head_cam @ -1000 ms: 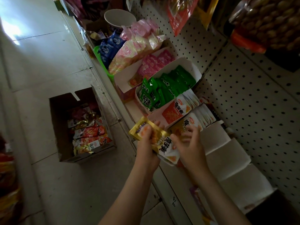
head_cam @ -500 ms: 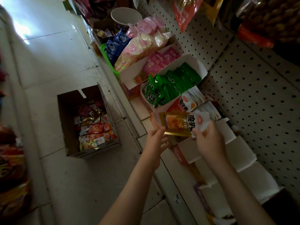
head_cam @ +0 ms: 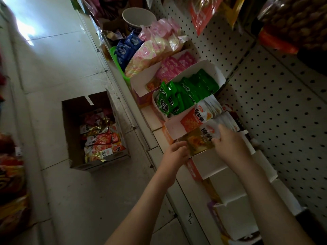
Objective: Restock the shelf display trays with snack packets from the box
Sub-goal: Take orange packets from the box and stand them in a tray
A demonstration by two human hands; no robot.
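A yellow-and-white snack packet (head_cam: pixel 200 141) sits at the front of a white display tray (head_cam: pixel 210 167) on the low shelf. My left hand (head_cam: pixel 175 152) holds its left end with curled fingers. My right hand (head_cam: pixel 230 144) grips its right end over the row of white packets behind it. An open cardboard box (head_cam: pixel 74 131) of orange and gold snack packets (head_cam: pixel 100 138) stands on the floor to the left.
Further along the shelf are a tray of orange-and-white packets (head_cam: pixel 196 117), a tray of green packets (head_cam: pixel 185 94), a tray of pink packets (head_cam: pixel 175 68), blue bags (head_cam: pixel 127 46) and a white bowl (head_cam: pixel 138 16). Pegboard (head_cam: pixel 274 103) backs the shelf. White trays (head_cam: pixel 235 214) sit nearer me.
Both hands carried the yellow packet from in front of the shelf edge up and into the front of the tray, lowering it there.
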